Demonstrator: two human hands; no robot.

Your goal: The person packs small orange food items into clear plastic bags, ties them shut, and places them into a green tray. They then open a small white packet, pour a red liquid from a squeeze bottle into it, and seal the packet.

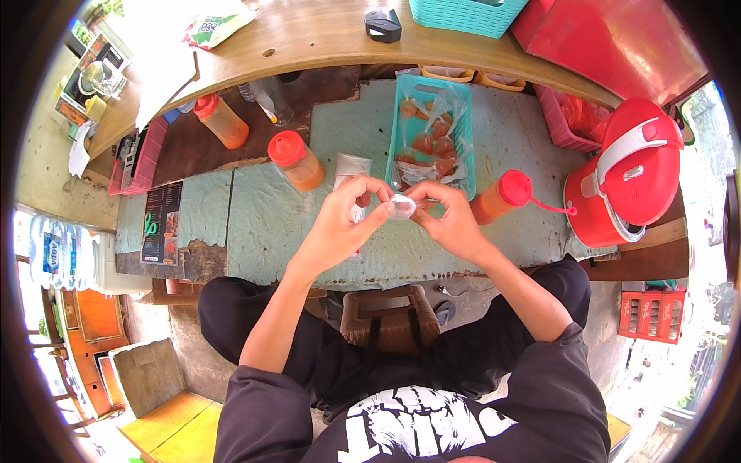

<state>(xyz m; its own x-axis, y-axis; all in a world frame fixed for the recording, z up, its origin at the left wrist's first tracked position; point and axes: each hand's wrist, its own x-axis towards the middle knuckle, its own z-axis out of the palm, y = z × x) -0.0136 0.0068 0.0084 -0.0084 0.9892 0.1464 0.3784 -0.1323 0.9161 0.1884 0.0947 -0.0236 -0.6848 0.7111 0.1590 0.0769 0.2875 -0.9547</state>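
Between the fingertips of both hands is a small clear plastic bag, pinched from either side above the worn, pale green table. My left hand grips its left side with thumb and forefinger. The other side is in my right hand, whose fingers are curled. Under my left hand lies a clear plastic packet, partly covered. Just beyond the hands stands a turquoise basket with several knotted bags of orange sauce. A red-capped squeeze bottle of orange sauce is close to my right hand.
Two more sauce bottles stand at the left. Green-handled scissors lie on a printed menu. A red rice-cooker-like container stands at the right. A raised wooden shelf crosses the far side.
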